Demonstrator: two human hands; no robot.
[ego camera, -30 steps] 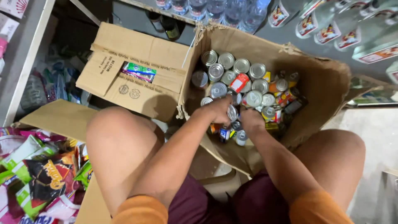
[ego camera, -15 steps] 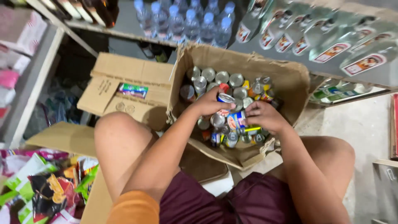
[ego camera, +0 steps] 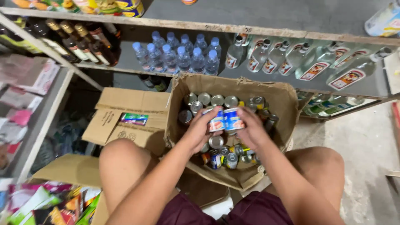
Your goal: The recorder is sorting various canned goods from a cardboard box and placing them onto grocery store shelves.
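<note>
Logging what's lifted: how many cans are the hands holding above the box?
2. One can in the left hand, one can in the right hand, side by side above the cardboard box. More could be hidden behind fingers.

Even, fairly bright indoor light falls from above me; my arms look sharp. The colourful snack packets (ego camera: 46, 204) near left are blurred. Deep shadow fills the far grey metal shelf (ego camera: 266, 62), and straight edges bow outward.

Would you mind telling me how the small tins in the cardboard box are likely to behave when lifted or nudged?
The tins are rigid metal, so they probably won't give under the left hand or right hand. Being round, the ones lying sideways in the cardboard box would likely roll if nudged. Their glossy labels may be a little slippery.
</note>
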